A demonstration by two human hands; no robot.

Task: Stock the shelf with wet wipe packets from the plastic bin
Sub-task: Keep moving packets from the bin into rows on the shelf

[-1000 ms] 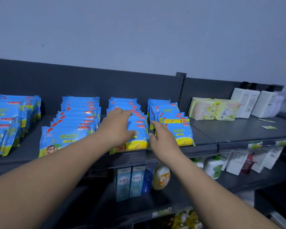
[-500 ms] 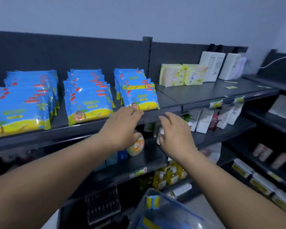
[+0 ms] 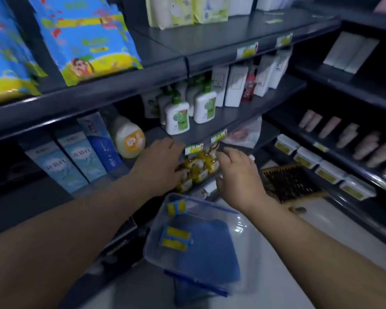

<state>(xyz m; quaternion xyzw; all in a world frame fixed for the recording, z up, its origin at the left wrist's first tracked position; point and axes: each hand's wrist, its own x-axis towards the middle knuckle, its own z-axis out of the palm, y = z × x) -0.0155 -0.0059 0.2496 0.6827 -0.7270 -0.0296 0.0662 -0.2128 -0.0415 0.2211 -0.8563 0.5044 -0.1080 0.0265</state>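
Your left hand and right hand hang empty, fingers loose. Bin at 6 o'clock: reach down, grip packets flat.

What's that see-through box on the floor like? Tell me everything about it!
The plastic bin is a clear, glossy box with rounded corners and a blue-edged rim. It sits on the pale floor, below the left hand and right hand, neither touching it. Inside lie blue packets; blurry blue-and-yellow bits show at its left side.

Glossy printed film is covering the wet wipe packets; clear smooth plastic is forming the bin; matt dark metal is making up the shelf.
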